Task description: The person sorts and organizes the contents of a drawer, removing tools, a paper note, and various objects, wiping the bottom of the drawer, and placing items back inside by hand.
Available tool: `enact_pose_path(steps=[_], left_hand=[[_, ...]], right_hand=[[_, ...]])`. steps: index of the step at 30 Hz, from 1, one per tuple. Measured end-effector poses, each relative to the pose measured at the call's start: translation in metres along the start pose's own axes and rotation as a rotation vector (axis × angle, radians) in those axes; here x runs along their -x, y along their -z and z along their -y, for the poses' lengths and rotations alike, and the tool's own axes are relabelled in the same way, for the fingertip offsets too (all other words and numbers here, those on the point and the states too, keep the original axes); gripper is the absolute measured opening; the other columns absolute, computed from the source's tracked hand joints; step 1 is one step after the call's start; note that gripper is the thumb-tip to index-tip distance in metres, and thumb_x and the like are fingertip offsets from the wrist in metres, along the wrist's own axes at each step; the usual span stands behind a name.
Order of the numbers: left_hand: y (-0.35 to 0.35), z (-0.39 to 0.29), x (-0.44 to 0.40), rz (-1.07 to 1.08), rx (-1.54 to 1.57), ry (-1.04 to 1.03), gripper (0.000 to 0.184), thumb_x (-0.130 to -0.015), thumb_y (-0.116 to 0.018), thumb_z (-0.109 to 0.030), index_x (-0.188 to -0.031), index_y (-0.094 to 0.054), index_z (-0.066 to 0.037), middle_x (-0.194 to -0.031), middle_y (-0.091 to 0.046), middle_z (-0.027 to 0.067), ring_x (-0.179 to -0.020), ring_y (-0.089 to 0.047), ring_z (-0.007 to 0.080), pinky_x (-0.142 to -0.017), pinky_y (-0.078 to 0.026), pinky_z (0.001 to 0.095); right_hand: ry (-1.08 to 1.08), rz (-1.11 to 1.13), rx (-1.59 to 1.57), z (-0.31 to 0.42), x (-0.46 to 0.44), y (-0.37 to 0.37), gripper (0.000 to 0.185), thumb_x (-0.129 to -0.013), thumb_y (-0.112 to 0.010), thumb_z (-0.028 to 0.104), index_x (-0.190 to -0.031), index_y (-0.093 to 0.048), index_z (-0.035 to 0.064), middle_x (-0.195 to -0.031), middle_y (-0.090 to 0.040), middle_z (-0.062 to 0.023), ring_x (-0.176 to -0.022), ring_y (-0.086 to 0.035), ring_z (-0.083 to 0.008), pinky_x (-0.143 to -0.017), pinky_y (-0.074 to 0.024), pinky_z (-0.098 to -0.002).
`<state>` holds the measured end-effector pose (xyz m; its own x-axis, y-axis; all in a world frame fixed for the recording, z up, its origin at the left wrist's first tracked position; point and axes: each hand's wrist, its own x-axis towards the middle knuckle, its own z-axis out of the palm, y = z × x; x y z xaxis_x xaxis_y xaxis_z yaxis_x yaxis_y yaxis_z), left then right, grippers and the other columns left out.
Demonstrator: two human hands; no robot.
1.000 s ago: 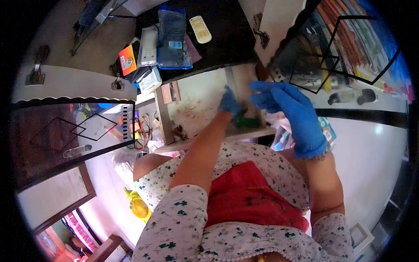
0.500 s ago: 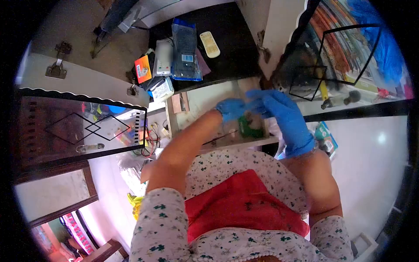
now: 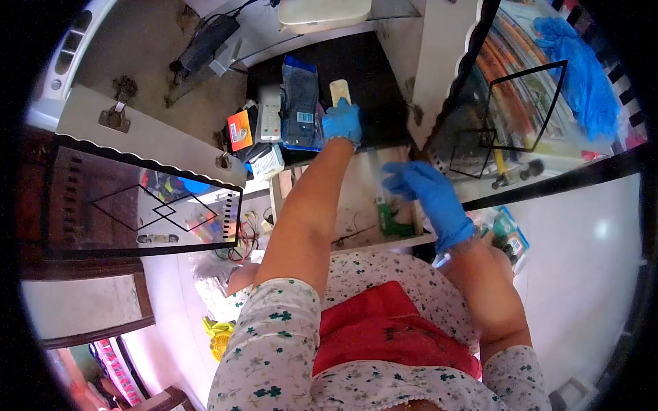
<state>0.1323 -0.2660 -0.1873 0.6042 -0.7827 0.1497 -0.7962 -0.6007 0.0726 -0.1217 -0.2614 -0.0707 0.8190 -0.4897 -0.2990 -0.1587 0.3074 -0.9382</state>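
My left hand (image 3: 342,123), in a blue glove, reaches onto the dark shelf. Its fingers close over the near end of a cream remote control (image 3: 339,90), which still lies on the surface. Left of it are a blue-edged packet (image 3: 299,103) and a white remote control (image 3: 270,118). My right hand (image 3: 428,198), also gloved in blue, hovers over the right side of the pulled-out drawer (image 3: 363,185). Its fingers are slightly curved, apart and partly blurred, with nothing visible in them. Below that hand, a green object (image 3: 393,220) lies in the drawer.
An orange card (image 3: 240,130) and a white printed box (image 3: 266,163) lie at the shelf's left. Glass doors stand open on both sides: the left door (image 3: 140,198) and the right door (image 3: 524,109). A black adapter (image 3: 204,44) rests upper left. A red cloth (image 3: 391,329) covers my lap.
My left hand has moved from above the drawer, beside my right hand, up to the cream remote control. The right hand stays over the drawer, slightly lower. The view has shifted.
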Motion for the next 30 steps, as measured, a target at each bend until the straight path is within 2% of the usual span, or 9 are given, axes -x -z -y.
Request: enact_pose_path(steps=[2, 4, 7, 11, 13, 17, 23, 28, 30], left_hand=[[0.009, -0.001, 0.018, -0.036, 0.003, -0.098, 0.023, -0.078, -0.046, -0.019, -0.096, -0.059, -0.012, -0.101, -0.056, 0.0166, -0.080, -0.057, 0.0363, -0.067, -0.047, 0.0435], [0.012, -0.002, 0.036, -0.318, 0.292, -0.144, 0.019, -0.075, -0.047, -0.015, -0.086, -0.062, -0.011, -0.096, -0.056, 0.0171, -0.076, -0.057, 0.0343, -0.064, -0.047, 0.0419], [0.030, 0.000, 0.071, -0.531, 0.365, -0.389, 0.022, -0.075, -0.047, -0.014, -0.092, -0.061, -0.012, -0.095, -0.056, 0.0175, -0.073, -0.056, 0.0338, -0.063, -0.047, 0.0414], [0.066, -0.013, 0.148, -0.093, 0.435, -0.403, 0.029, -0.075, -0.048, -0.014, -0.103, -0.057, -0.012, -0.094, -0.056, 0.0172, -0.073, -0.056, 0.0333, -0.065, -0.046, 0.0418], [0.064, -0.014, 0.178, 0.038, 0.331, -0.662, 0.036, -0.078, -0.046, -0.017, -0.113, -0.050, -0.012, -0.089, -0.057, 0.0170, -0.074, -0.056, 0.0333, -0.065, -0.046, 0.0416], [0.027, -0.021, 0.190, 0.475, 0.231, -0.601, 0.042, -0.082, -0.045, -0.023, -0.123, -0.041, -0.017, -0.096, -0.054, 0.0138, -0.078, -0.056, 0.0312, -0.069, -0.046, 0.0411], [-0.037, -0.043, 0.175, 0.156, 0.371, -0.359, 0.041, -0.082, -0.047, -0.024, -0.122, -0.043, -0.015, -0.097, -0.054, 0.0151, -0.077, -0.055, 0.0321, -0.067, -0.046, 0.0410], [-0.083, -0.063, 0.161, 0.183, 0.359, -0.270, 0.043, -0.080, -0.044, -0.017, -0.123, -0.040, -0.011, -0.111, -0.049, 0.0201, -0.086, -0.056, 0.0328, -0.072, -0.047, 0.0416], [-0.100, -0.071, 0.153, 0.230, 0.406, -0.223, 0.045, -0.079, -0.044, -0.016, -0.123, -0.039, -0.009, -0.116, -0.047, 0.0212, -0.089, -0.055, 0.0332, -0.074, -0.046, 0.0417]], right_hand=[[0.005, -0.014, 0.033, 0.001, -0.003, 0.002, 0.029, -0.088, -0.042, 0.024, -0.103, -0.057, 0.0040, -0.088, -0.061, -0.0060, -0.081, -0.055, -0.0124, -0.074, -0.0410, -0.0251], [0.026, -0.016, -0.020, 0.001, -0.003, 0.001, 0.030, -0.087, -0.042, 0.026, -0.103, -0.057, 0.0047, -0.089, -0.061, -0.0057, -0.083, -0.056, -0.0131, -0.074, -0.0412, -0.0255], [0.058, 0.005, -0.071, 0.000, -0.005, -0.001, 0.030, -0.087, -0.042, 0.025, -0.103, -0.057, 0.0053, -0.090, -0.062, -0.0050, -0.084, -0.056, -0.0137, -0.074, -0.0412, -0.0255], [0.176, -0.060, -0.032, 0.012, -0.004, 0.004, 0.028, -0.086, -0.042, 0.023, -0.099, -0.059, 0.0057, -0.090, -0.062, -0.0051, -0.080, -0.057, -0.0128, -0.072, -0.0427, -0.0245], [0.172, -0.072, -0.038, 0.013, -0.004, 0.013, 0.029, -0.086, -0.041, 0.023, -0.100, -0.060, 0.0062, -0.090, -0.062, -0.0048, -0.080, -0.057, -0.0126, -0.072, -0.0424, -0.0246], [0.129, -0.094, -0.059, 0.020, 0.005, 0.010, 0.031, -0.087, -0.039, 0.025, -0.100, -0.060, 0.0069, -0.092, -0.061, -0.0050, -0.083, -0.056, -0.0120, -0.075, -0.0414, -0.0250], [0.123, -0.058, -0.075, 0.002, -0.002, 0.015, 0.029, -0.087, -0.041, 0.023, -0.103, -0.058, 0.0055, -0.093, -0.061, -0.0062, -0.085, -0.057, -0.0136, -0.077, -0.0422, -0.0258], [0.232, -0.025, 0.168, 0.016, 0.013, 0.016, 0.028, -0.087, -0.042, 0.020, -0.103, -0.057, 0.0020, -0.093, -0.061, -0.0085, -0.089, -0.057, -0.0154, -0.080, -0.0426, -0.0268], [0.049, -0.103, -0.030, 0.017, 0.017, 0.016, 0.028, -0.087, -0.041, 0.018, -0.103, -0.056, 0.0004, -0.093, -0.060, -0.0091, -0.091, -0.057, -0.0159, -0.083, -0.0421, -0.0280]])
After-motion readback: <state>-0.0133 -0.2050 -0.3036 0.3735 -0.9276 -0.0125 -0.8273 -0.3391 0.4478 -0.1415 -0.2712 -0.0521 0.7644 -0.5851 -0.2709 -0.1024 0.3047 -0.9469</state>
